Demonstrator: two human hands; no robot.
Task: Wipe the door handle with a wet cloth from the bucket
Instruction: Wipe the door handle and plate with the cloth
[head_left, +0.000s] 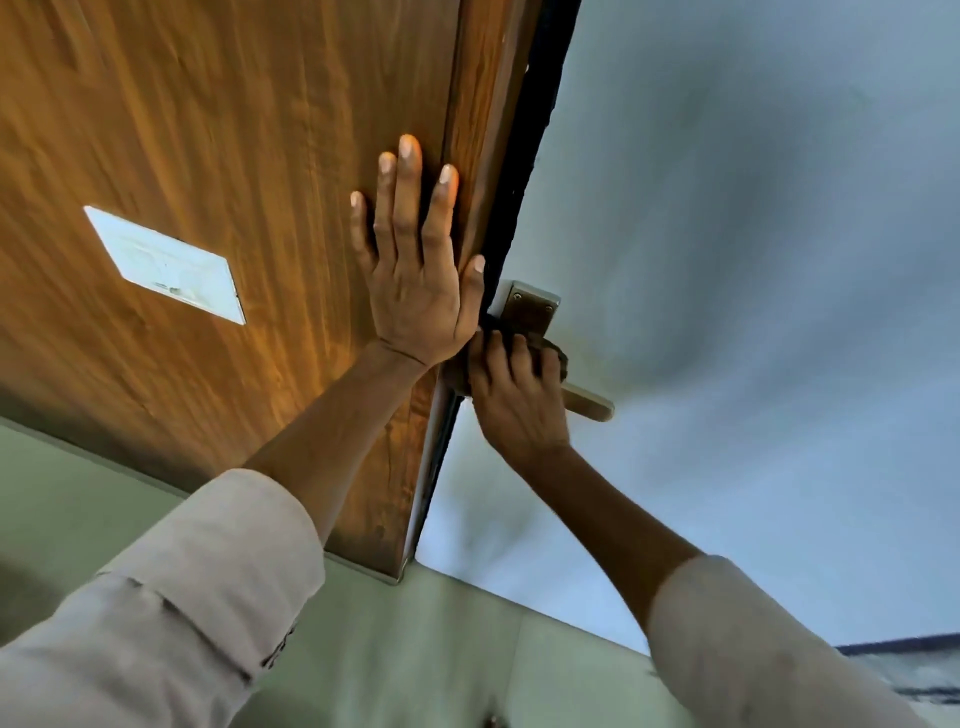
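two hands: left hand (415, 270) flat (fingers spread), right hand (519, 400) clutching cloth (553, 349).

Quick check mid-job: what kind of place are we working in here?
Probably an indoor room or hallway doorway: a wooden door with a white plate, a metal lever handle, and plain painted walls.

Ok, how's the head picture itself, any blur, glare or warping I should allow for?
Head view: soft all over, with streaky blur on the door; wide-angle tilt bends its edges; warm sheen low on the wood; the right hand and cloth on the handle are in shadow, the left hand well lit.
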